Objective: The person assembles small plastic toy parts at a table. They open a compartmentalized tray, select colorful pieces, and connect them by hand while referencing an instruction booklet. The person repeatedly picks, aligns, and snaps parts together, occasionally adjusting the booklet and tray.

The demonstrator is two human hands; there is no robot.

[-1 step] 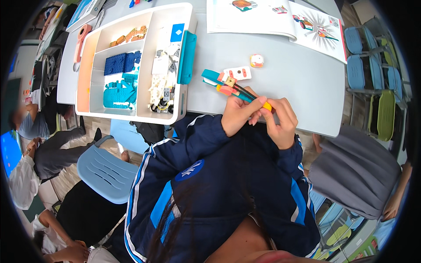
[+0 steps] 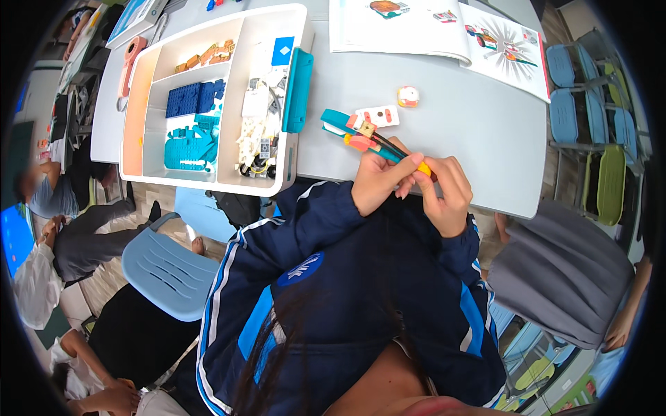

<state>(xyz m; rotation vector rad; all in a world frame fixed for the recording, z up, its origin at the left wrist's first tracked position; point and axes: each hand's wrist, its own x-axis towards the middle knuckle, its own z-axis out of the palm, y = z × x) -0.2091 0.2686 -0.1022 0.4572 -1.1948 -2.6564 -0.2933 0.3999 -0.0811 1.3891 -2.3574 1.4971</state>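
I'm looking down through the head camera, and the left hand [image 2: 378, 184] is holding a long brick-built model [image 2: 368, 130] in a narrow grip, thumb against fingers, above the near edge of the grey table [image 2: 485, 163]. Its teal end is pointing away to the left, and black strands are running along it toward the fingertips. The right hand [image 2: 449, 197] is pinching a yellow piece [image 2: 426, 168] at the near end, right beside the left thumb; fingers are hiding the joint, so I can't tell whether it's attached. Just beyond the model, a white plate with round dots [image 2: 383, 115] is lying near a small white-and-orange brick figure [image 2: 408, 96]. Over left, a white sorting tray [image 2: 305, 28] is holding dark blue bricks [image 2: 184, 101] and teal bricks [image 2: 189, 149]. An instruction booklet [image 2: 409, 43] is lying open at the far side.
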